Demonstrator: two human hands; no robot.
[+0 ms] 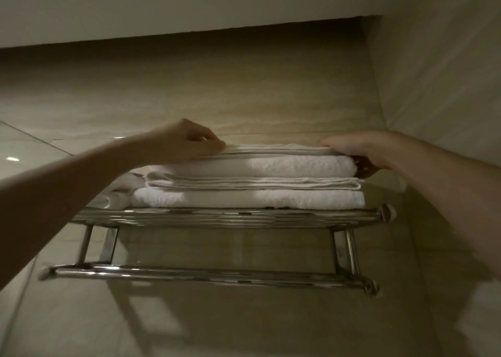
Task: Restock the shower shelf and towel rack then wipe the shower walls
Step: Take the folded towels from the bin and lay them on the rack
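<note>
A stack of folded white towels (252, 183) lies on the chrome towel rack (225, 217) mounted on the beige tiled wall. My left hand (187, 139) pinches the left end of the thin top towel (276, 149). My right hand (355, 153) grips the right end of the upper towels, fingers over the top and thumb underneath. Both arms reach up from below. Another crumpled white cloth (122, 188) sits at the rack's left end, partly hidden behind my left forearm.
A lower chrome rail (206, 274) hangs bare beneath the shelf. The side wall (439, 85) meets the back wall in a corner close to the rack's right end. A white ceiling ledge (162, 7) runs above. Glossy tiles with light reflections lie at the left.
</note>
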